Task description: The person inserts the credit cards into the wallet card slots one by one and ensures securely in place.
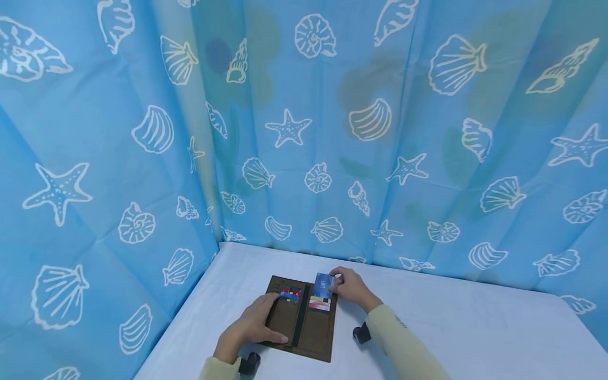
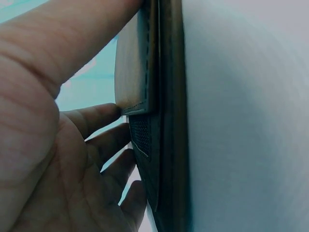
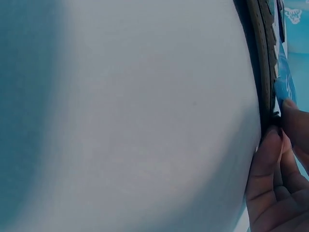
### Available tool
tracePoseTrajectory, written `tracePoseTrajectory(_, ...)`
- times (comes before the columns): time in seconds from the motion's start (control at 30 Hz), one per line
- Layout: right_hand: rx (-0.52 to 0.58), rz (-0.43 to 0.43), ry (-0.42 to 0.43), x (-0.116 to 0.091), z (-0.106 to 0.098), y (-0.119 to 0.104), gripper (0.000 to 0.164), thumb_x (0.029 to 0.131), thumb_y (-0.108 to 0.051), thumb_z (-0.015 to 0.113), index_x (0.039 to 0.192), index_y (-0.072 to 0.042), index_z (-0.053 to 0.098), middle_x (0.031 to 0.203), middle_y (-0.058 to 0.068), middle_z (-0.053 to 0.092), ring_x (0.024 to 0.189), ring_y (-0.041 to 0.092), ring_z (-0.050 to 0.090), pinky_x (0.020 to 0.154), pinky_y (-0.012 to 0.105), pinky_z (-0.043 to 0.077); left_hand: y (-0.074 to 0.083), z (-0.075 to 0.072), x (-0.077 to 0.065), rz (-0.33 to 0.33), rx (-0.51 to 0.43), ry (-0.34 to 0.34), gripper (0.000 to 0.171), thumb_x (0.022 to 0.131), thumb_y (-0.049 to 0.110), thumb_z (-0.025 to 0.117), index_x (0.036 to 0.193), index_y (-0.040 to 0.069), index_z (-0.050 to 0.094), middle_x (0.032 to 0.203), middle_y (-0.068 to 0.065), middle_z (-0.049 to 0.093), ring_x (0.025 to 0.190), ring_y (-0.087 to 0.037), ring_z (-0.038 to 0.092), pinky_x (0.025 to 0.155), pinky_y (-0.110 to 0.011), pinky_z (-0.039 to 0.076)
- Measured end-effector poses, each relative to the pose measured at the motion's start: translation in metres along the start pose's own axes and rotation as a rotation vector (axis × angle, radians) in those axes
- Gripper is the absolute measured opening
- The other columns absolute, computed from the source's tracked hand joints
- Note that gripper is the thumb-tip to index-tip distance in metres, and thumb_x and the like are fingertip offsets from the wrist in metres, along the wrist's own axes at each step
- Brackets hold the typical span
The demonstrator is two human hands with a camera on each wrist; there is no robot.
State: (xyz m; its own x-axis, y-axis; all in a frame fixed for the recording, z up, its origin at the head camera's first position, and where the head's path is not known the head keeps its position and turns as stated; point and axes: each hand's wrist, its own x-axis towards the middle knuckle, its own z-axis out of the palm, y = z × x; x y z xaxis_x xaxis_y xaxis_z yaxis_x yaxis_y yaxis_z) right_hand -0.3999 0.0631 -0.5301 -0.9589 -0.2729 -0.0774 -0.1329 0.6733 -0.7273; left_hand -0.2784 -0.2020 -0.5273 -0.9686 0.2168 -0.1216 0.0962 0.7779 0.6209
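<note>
A brown bifold wallet lies unfolded on the white table, with cards in slots on both halves. My left hand rests on its left half, thumb near the lower edge and fingers towards the cards. In the left wrist view the fairly straight fingers touch the wallet. My right hand pinches a blue card by its right edge at the top of the right half. The right wrist view shows the thumb and fingers of this hand at the blue card, beside the wallet's edge.
Red and blue cards sit in the left slots; a white and red card sits in the right ones. White cloth covers the table. Blue shell-patterned curtains rise behind it and on the left.
</note>
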Motion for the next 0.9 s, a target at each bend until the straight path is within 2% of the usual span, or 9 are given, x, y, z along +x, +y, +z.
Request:
tracePoseTrajectory(0.1,-0.059,-0.044,-0.023,-0.001,0.002,-0.002,0.031,0.088,-0.013,0.074,0.118,-0.008,0.067,0.092,0.004,0.063,0.085,0.018,0.057,0.079,0.035,0.055,0.002,-0.001,-0.001,-0.003,-0.005,0.001,0.105,0.067,0.042,0.091,0.147,0.004,0.036,0.151,-0.018,0.04,0.135,-0.036,0.041,0.112,-0.061,0.037)
tracePoseTrajectory(0.23,-0.123,-0.09,-0.024,-0.002,0.004,-0.005,0.027,0.086,-0.015,0.077,0.111,-0.007,0.07,0.101,0.005,0.061,0.093,0.019,0.056,0.089,0.042,0.056,0.004,-0.003,-0.001,-0.01,-0.01,0.008,0.105,0.067,0.041,0.091,0.148,0.004,0.036,0.151,-0.019,0.039,0.136,-0.037,0.04,0.113,-0.061,0.036)
tracePoseTrajectory(0.47,-0.076,-0.085,-0.022,-0.006,0.007,-0.007,0.03,0.085,-0.012,0.077,0.113,-0.008,0.067,0.097,0.004,0.059,0.089,0.018,0.054,0.081,0.037,0.055,0.004,-0.004,-0.001,-0.023,0.006,0.008,0.104,0.066,0.042,0.091,0.147,0.005,0.037,0.151,-0.018,0.04,0.137,-0.037,0.04,0.113,-0.061,0.036)
tracePoseTrajectory(0.67,-0.036,-0.068,-0.018,-0.008,0.008,-0.005,0.021,0.086,-0.013,0.075,0.106,-0.008,0.07,0.096,0.003,0.062,0.089,0.018,0.055,0.082,0.038,0.055,0.003,-0.003,0.0,-0.023,-0.012,0.004,0.105,0.067,0.042,0.091,0.148,0.004,0.036,0.152,-0.019,0.038,0.139,-0.039,0.038,0.114,-0.061,0.034)
tracePoseTrajectory(0.9,-0.051,-0.089,-0.017,-0.012,0.014,-0.003,0.024,0.084,-0.022,0.078,0.101,-0.008,0.068,0.091,0.002,0.06,0.084,0.017,0.054,0.075,0.033,0.054,0.002,-0.001,0.001,-0.021,-0.016,-0.008,0.106,0.066,0.041,0.091,0.147,0.002,0.036,0.152,-0.021,0.038,0.139,-0.041,0.037,0.114,-0.063,0.033)
